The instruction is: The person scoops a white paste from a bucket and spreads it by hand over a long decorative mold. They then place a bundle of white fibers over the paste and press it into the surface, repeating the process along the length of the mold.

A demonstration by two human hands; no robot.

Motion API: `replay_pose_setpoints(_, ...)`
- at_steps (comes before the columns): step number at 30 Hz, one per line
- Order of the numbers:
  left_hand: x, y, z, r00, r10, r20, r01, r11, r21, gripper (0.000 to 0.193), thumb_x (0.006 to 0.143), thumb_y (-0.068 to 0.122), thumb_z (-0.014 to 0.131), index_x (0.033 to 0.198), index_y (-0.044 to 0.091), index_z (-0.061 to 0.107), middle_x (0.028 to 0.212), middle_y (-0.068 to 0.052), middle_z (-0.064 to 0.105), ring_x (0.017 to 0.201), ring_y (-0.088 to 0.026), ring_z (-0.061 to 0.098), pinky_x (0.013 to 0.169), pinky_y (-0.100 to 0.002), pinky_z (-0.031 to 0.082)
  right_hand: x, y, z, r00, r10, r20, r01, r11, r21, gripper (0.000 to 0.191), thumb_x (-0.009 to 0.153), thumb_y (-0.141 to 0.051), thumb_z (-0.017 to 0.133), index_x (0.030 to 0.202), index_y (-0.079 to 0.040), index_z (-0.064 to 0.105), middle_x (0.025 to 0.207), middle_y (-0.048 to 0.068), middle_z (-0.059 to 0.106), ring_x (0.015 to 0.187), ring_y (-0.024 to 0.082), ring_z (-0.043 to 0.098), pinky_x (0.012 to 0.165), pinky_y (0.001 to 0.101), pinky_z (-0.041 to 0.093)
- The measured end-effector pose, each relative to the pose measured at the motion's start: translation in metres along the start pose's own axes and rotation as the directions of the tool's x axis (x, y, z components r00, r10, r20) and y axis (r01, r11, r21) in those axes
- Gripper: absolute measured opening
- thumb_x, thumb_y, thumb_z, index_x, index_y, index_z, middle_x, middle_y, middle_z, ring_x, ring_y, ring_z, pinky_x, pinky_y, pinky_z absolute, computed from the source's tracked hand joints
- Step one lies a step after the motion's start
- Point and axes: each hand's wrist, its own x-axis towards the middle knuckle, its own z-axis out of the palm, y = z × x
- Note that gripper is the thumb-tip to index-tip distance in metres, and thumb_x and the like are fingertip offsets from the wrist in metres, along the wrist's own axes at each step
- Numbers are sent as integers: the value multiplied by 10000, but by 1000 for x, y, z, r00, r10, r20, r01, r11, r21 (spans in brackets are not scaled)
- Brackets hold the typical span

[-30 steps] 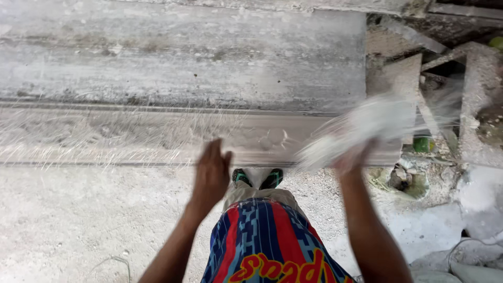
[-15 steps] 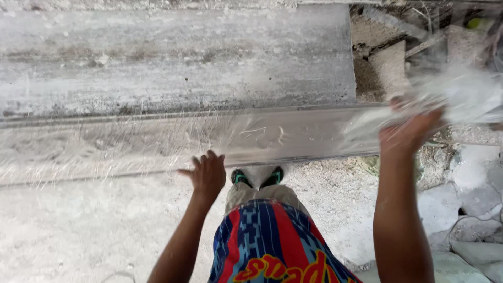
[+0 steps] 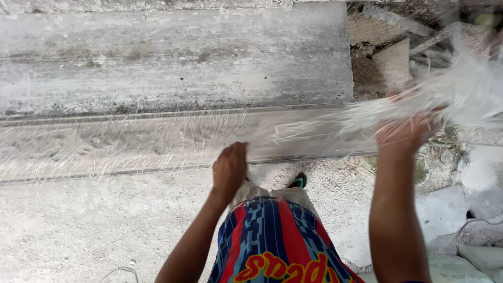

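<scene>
View from the head camera, looking down at a long grey surface (image 3: 173,68) crusted with pale dust, which runs across the upper half of the view and ends at right in rubble. Along its near edge lies one shallow moulded strip (image 3: 131,144), bounded by two dark lines and strewn with fine white strands.

The right hand (image 3: 406,131) is raised at the right end of the strip, fingers curled and clamped on one loose bundle of white fibres (image 3: 461,97); the bundle is blurred, fans out up and to the right past the hand, and trails a thinner wisp leftward over the strip. The left hand (image 3: 229,167) hangs low at the near edge of the strip, fingers drawn together in a loose fist; whether it pinches any strands cannot be told.

Two bare forearms enter from below. Between them shows one garment (image 3: 272,241) striped red and blue with yellow lettering at its lower edge, and beyond it one foot in a green-edged sandal (image 3: 298,181) on the gritty floor (image 3: 78,230). At upper right lie several broken grey slabs (image 3: 390,63); at lower right, one pale sack (image 3: 456,267). No labels or signs can be made out.
</scene>
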Motion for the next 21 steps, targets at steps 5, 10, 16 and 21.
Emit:
replay_pose_setpoints(5, -9, 23, -6, 989, 24, -145, 25, 945, 327, 417, 1039, 367, 438, 1179, 15, 613, 1313, -226, 601, 1223, -404, 600, 907, -701, 491, -35, 18, -6, 997, 69, 24, -68, 997, -45, 629, 1011, -519, 364, 1472, -92, 342, 1412, 195, 426, 1244, 301, 511, 1027, 462, 521)
replay_pose_setpoints(10, -36, 130, 31, 849, 292, -441, -513, 658, -552, 380, 1092, 230, 487, 1322, -72, 510, 1312, -221, 590, 1118, -356, 681, 904, -442, 591, -107, 89, -30, 825, 490, 283, -477, 871, -118, 606, 1013, -513, 374, 1455, -99, 361, 1376, 185, 453, 1206, 289, 527, 994, 450, 532)
replay_pose_setpoints(16, -5, 131, 59, 883, 195, -427, -225, 974, -21, 148, 996, 107, 604, 891, 42, 685, 792, -132, 645, 628, -293, 640, 492, -412, 507, 77, 29, -40, 910, 267, 317, -285, 958, 12, 579, 1014, -507, 386, 1434, -107, 385, 1332, 173, 486, 1160, 275, 545, 955, 435, 546)
replay_pose_setpoints(21, 8, 106, 24, 806, 16, -592, 545, 371, 752, 683, 659, 520, 466, 1068, 34, 717, 1087, -161, 725, 1036, -354, 715, 711, -612, 602, 144, -6, -45, 971, 143, 190, -154, 987, 44, 557, 1016, -501, 397, 1416, -114, 404, 1295, 163, 514, 1122, 263, 561, 922, 423, 557)
